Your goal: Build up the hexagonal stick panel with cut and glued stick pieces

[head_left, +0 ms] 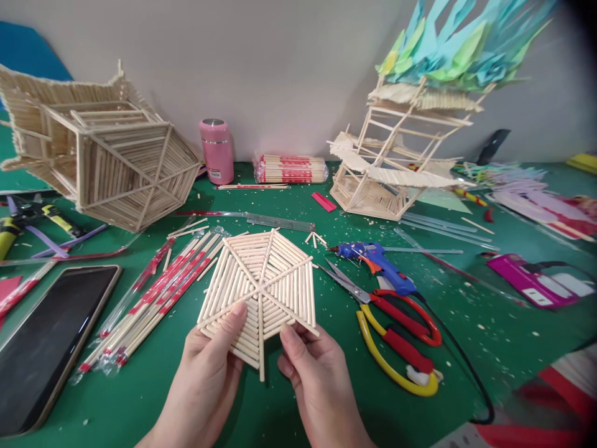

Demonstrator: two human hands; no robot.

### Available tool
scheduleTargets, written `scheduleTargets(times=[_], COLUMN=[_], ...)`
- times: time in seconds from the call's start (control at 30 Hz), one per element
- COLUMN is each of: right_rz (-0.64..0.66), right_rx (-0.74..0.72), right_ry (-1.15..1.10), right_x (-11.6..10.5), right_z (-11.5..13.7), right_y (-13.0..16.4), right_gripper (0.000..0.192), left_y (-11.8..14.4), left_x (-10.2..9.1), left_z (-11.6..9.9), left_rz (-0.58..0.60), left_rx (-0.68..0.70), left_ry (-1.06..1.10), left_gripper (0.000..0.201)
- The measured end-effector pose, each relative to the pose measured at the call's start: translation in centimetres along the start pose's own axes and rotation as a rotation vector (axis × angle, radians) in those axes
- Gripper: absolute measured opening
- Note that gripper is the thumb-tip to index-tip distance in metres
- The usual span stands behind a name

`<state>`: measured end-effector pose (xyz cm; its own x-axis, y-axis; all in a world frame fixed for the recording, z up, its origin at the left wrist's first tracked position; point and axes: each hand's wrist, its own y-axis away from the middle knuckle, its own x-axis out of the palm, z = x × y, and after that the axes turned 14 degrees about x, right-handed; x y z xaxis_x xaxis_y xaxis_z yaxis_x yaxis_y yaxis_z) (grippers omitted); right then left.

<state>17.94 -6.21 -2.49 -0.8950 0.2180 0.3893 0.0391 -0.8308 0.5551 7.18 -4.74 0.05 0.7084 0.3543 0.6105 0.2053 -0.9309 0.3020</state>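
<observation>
Big green table point(326, 398), with a large stick-built frame point(100, 165) lying far left. Near the middle, both hands hold up a flat hexagon panel of sticks point(261, 289): left hand point(208, 373) and right hand point(317, 379) pinch its near edge. Scissors point(396, 330) lie just right

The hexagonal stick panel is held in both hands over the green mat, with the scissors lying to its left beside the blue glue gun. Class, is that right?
Not quite. The head view shows the scissors lying to the right of the hexagonal stick panel, beside the blue glue gun. The left hand and right hand do hold the panel over the green mat.
</observation>
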Motion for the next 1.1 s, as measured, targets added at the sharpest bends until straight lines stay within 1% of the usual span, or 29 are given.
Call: scheduleTargets(times=[0.3, 0.43, 0.63, 1.1], right_rz=[0.007, 0.002, 0.004, 0.040], right_rx=[-0.031, -0.042, -0.037, -0.015], right_ry=[-0.034, -0.031, -0.018, -0.002], right_x=[-0.04, -0.03, -0.01, -0.13], right_z=[-0.42, -0.43, -0.37, -0.09], right_y=[-0.06, -0.05, -0.02, -0.08], right_gripper=[0.020, 0.020, 0.020, 0.021], left_y=[-0.11, 0.00, -0.07, -0.23], left_x=[0.24, 0.10, -0.25, -0.38], left_z=[0.12, 0.21, 0.41, 0.64], left_rz=[-0.022, 0.000, 0.013, 0.003], left_rx=[0.006, 0.026, 0.021, 0.028], left_ry=[0.005, 0.006, 0.004, -0.025], left_gripper=[0.029, 0.027, 0.027, 0.027])
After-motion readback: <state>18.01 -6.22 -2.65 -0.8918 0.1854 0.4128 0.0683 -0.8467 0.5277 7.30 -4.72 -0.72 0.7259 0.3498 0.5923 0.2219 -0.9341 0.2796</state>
